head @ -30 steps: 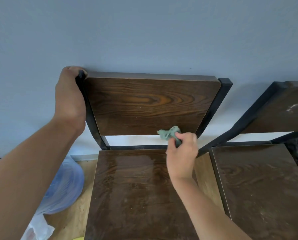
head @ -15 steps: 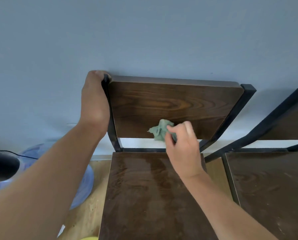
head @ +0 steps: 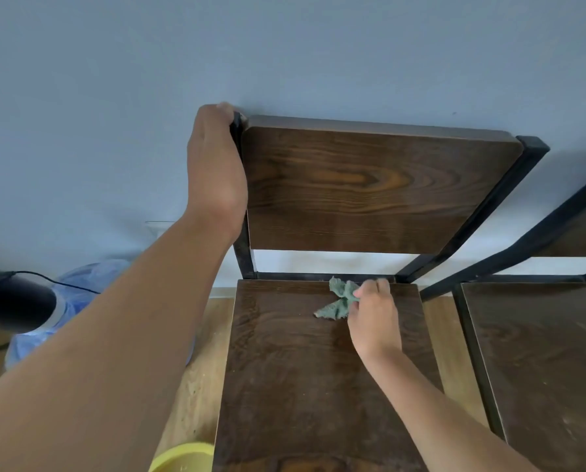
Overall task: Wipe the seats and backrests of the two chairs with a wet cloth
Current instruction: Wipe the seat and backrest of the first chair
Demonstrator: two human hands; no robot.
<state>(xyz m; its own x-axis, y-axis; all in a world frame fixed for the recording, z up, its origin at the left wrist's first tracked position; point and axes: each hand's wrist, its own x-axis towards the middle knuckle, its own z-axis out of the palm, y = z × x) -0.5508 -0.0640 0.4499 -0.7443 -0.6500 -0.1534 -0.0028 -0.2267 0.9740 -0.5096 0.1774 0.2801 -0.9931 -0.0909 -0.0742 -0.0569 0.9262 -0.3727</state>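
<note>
- Nearest me, at the bottom edge of the view, a yellow bowl (head: 182, 458) sat on the floor just beside the front left corner of the left chair's seat (head: 302, 386); I could not see what was in it.
- The seat ran away from me, front edge near, back edge far, and most of it lay bare between me and the cloth.
- My right hand (head: 375, 318) was clenched around the green cloth (head: 339, 299), which was bunched up and pressed on the seat near its back edge, a little right of the middle.
- The loose end of the cloth trailed left and toward me from the fingers, so I judged the unwiped run lay left along the back edge and then down toward the front edge.
- The right hand was plainly the nearer one to that work; the left was well apart from the cloth, up and to the left.
- Farther off, my left hand (head: 216, 172) gripped the top left corner of the backrest (head: 370, 185), fingers curled behind the black frame, steadying the chair.
- The backrest stood just behind the seat's back edge, against the blue wall.
- The second chair (head: 540, 352) stood just beside the first on the right, touched by neither hand; I judged it was for later.
</note>
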